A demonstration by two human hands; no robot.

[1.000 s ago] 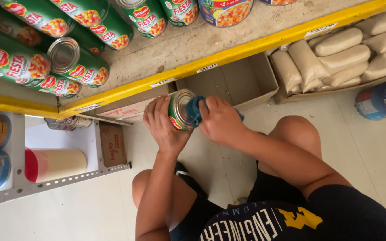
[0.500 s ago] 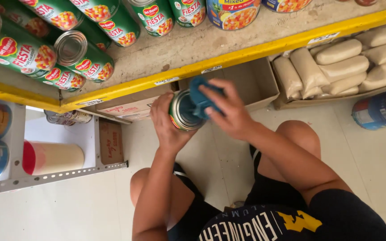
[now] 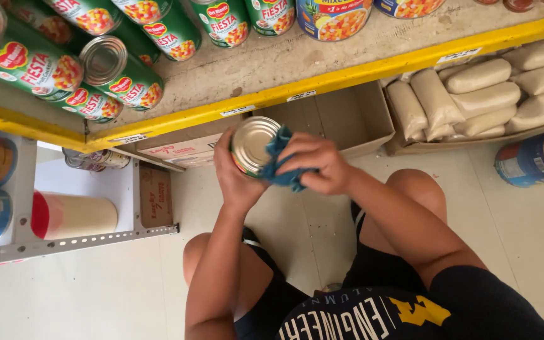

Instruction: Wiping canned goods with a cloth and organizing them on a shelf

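From the head camera, your left hand [image 3: 237,179] wraps around a tin can [image 3: 254,146], fingers closed snugly on its side, holding it in the air just below the yellow shelf edge [image 3: 347,77] with its silver lid turned toward you. Your right hand [image 3: 319,165] is closed on a blue cloth [image 3: 278,165], pressing it against the can's rim and side. You crouch over the tiled floor [image 3: 96,296], with an open cardboard box [image 3: 354,119] just behind the can and green cans [image 3: 121,72] lying on the shelf above. The risk, as I judge it, is slippage: if the cloth pushes hard against a one-handed hold, the can could twist free and drop onto your knee or the floor. The lid's rim could also snag the cloth.
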